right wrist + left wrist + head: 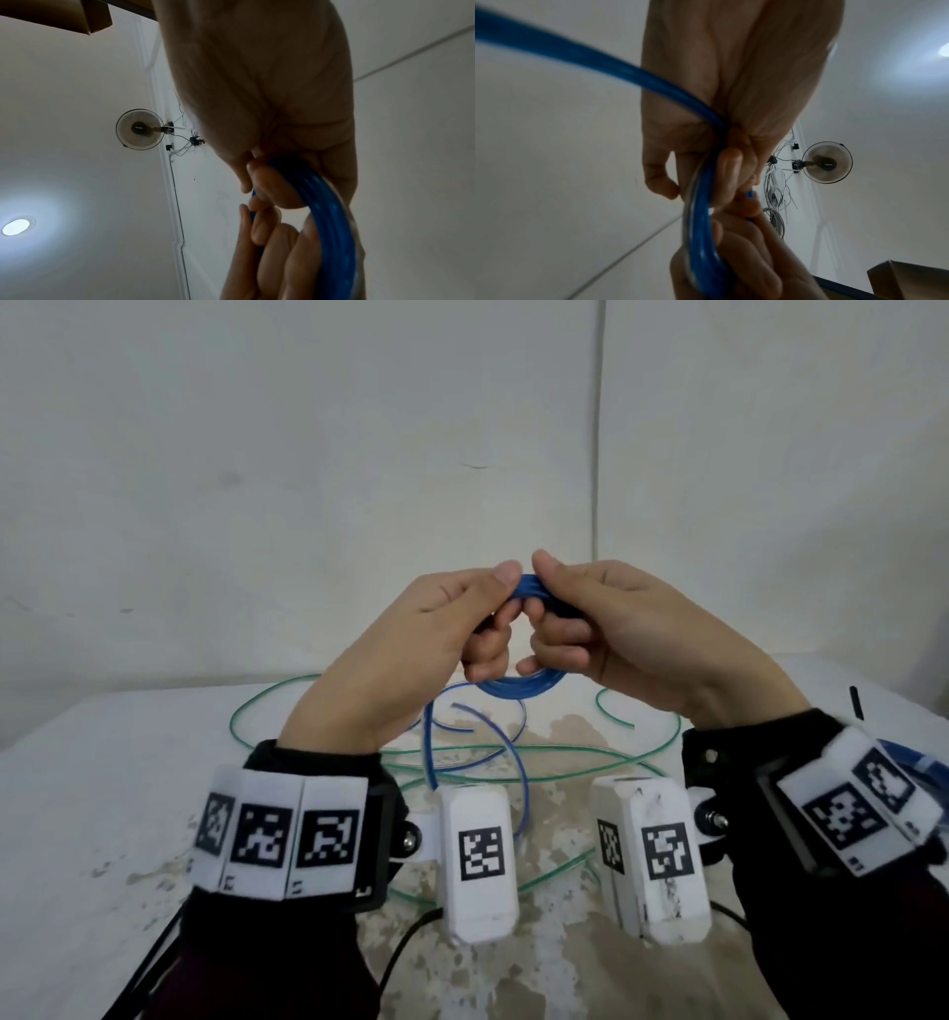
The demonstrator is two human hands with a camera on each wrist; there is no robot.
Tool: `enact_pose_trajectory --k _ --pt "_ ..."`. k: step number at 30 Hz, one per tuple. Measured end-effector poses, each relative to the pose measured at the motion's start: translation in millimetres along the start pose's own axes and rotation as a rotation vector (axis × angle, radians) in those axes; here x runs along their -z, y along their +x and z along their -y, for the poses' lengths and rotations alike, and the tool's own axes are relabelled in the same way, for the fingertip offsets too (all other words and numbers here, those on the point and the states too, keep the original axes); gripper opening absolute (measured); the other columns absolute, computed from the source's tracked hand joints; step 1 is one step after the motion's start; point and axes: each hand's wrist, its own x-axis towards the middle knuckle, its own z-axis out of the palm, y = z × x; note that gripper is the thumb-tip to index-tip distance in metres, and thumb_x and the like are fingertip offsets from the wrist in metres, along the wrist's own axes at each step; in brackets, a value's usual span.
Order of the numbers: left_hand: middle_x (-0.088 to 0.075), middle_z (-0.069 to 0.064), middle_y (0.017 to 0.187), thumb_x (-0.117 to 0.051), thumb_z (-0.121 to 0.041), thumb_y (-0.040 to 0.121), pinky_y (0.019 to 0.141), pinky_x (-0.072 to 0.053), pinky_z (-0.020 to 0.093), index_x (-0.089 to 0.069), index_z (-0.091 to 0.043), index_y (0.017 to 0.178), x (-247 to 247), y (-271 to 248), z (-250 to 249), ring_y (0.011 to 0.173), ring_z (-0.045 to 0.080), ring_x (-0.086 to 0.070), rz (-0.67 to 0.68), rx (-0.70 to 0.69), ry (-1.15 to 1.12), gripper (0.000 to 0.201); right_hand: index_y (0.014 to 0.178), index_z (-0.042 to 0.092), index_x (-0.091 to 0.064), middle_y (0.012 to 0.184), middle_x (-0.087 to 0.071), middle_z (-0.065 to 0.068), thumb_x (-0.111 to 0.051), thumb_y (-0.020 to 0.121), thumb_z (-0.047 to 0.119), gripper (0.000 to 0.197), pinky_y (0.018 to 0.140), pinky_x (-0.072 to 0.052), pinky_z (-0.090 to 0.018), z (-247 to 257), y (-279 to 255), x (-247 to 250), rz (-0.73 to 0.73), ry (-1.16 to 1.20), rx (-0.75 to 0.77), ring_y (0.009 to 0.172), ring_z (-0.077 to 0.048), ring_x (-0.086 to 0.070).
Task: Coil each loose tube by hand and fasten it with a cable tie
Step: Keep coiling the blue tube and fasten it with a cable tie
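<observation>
A coil of blue tube (518,686) hangs in the air above the table, held up by both hands at its top. My left hand (462,613) pinches the top of the coil with thumb and curled fingers. Beside it, touching it, my right hand (575,618) grips the same bundle. The left wrist view shows the blue tube (700,233) running between the curled fingers; in the right wrist view the blue tube (329,223) passes under the thumb. Loose blue tube (431,752) trails from the coil down to the table. No cable tie is clearly visible.
Loose green tube (318,747) lies in wide loops on the worn white table (102,788). A black stick-like object (855,703) lies at the table's right edge. A white wall stands close behind. Black cables hang from my wrist mounts.
</observation>
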Motion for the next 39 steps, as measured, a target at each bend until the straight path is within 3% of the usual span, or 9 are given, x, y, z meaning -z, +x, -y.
enact_pose_trajectory --k 6,9,15,20,25,30,32,35,39 --pt "-0.053 -0.004 0.06 -0.033 -0.023 0.101 0.073 -0.048 0.022 -0.056 -0.002 0.089 -9.5 7.4 9.1 0.064 0.015 -0.051 0.002 -0.086 -0.312 0.034 0.069 0.01 -0.049 0.05 -0.02 0.003 -0.034 0.103 0.03 0.042 0.055 -0.04 -0.02 0.2 5.0 0.1 -0.175 -0.016 0.143 0.044 -0.009 -0.021" --pt "-0.058 -0.006 0.075 -0.039 -0.035 0.098 0.085 -0.048 0.032 -0.06 -0.015 0.087 -14.5 11.4 16.1 0.076 0.011 -0.054 -0.197 -0.065 0.085 0.031 0.07 0.012 -0.046 0.047 -0.023 0.009 -0.035 0.103 0.031 0.04 0.056 -0.041 -0.022 0.5 5.0 6.0 -0.28 0.036 0.148 0.042 -0.008 -0.022" --pt "-0.048 0.001 0.057 -0.039 -0.031 0.101 0.054 -0.037 0.022 -0.055 -0.007 0.077 -18.2 11.9 22.0 0.051 0.011 -0.042 -0.294 -0.144 0.318 0.038 0.072 0.011 -0.046 0.049 -0.025 0.007 -0.036 0.102 0.032 0.038 0.057 -0.043 -0.022 -1.0 5.7 5.9 -0.359 0.089 0.173 0.042 -0.008 -0.024" --pt "-0.045 -0.011 0.047 -0.044 -0.022 0.1 0.052 -0.035 0.015 -0.055 -0.011 0.073 -15.5 10.2 22.2 0.046 0.003 -0.041 -0.297 -0.224 0.338 0.031 0.074 0.01 -0.046 0.051 -0.022 0.007 -0.036 0.102 0.033 0.037 0.057 -0.045 -0.023 0.3 5.7 6.3 -0.298 0.135 0.132 0.042 -0.008 -0.023" --pt "-0.036 -0.012 0.044 -0.042 -0.024 0.101 0.049 -0.03 0.026 -0.05 -0.013 0.071 -11.6 9.3 23.7 0.043 0.006 -0.031 -0.228 -0.17 0.289 0.033 0.073 0.009 -0.049 0.048 -0.029 0.005 -0.037 0.102 0.028 0.037 0.058 -0.052 -0.026 7.0 1.7 10.5 -0.235 0.143 0.018 0.043 -0.01 -0.031" --pt "-0.035 -0.013 0.043 -0.043 -0.026 0.1 0.048 -0.026 0.023 -0.049 -0.012 0.069 -9.1 7.0 18.0 0.042 0.006 -0.03 -0.125 -0.144 0.393 0.035 0.073 0.009 -0.05 0.048 -0.024 0.006 -0.041 0.099 0.034 0.037 0.055 -0.052 -0.024 11.7 -4.7 12.9 -0.156 0.005 -0.054 0.039 -0.008 -0.026" --pt "-0.028 -0.011 0.047 -0.043 -0.028 0.099 0.044 -0.022 0.02 -0.049 -0.005 0.068 -13.2 7.2 14.9 0.042 0.007 -0.024 -0.142 -0.137 0.274 0.039 0.07 0.01 -0.047 0.048 -0.021 0.008 -0.04 0.1 0.033 0.038 0.049 -0.045 -0.021 11.4 -4.9 9.4 -0.154 -0.005 -0.005 0.039 -0.007 -0.021" --pt "-0.031 0.013 0.056 -0.037 -0.037 0.1 0.048 -0.017 0.029 -0.058 -0.008 0.066 -23.9 9.2 10.1 0.048 0.013 -0.024 -0.258 -0.098 0.042 0.049 0.068 0.012 -0.044 0.046 -0.02 0.009 -0.039 0.101 0.033 0.04 0.044 -0.035 -0.019 7.9 -0.5 1.8 -0.254 0.042 0.111 0.041 -0.009 -0.018" --pt "-0.048 -0.001 0.059 -0.026 -0.043 0.102 0.06 -0.033 0.029 -0.048 -0.021 0.051 -29.3 14.9 14.1 0.063 0.017 -0.044 -0.232 -0.033 -0.186 0.059 0.069 0.011 -0.044 0.047 -0.02 0.008 -0.035 0.103 0.031 0.04 0.048 -0.034 -0.021 4.6 4.8 -0.6 -0.274 0.123 0.162 0.041 -0.008 -0.019"
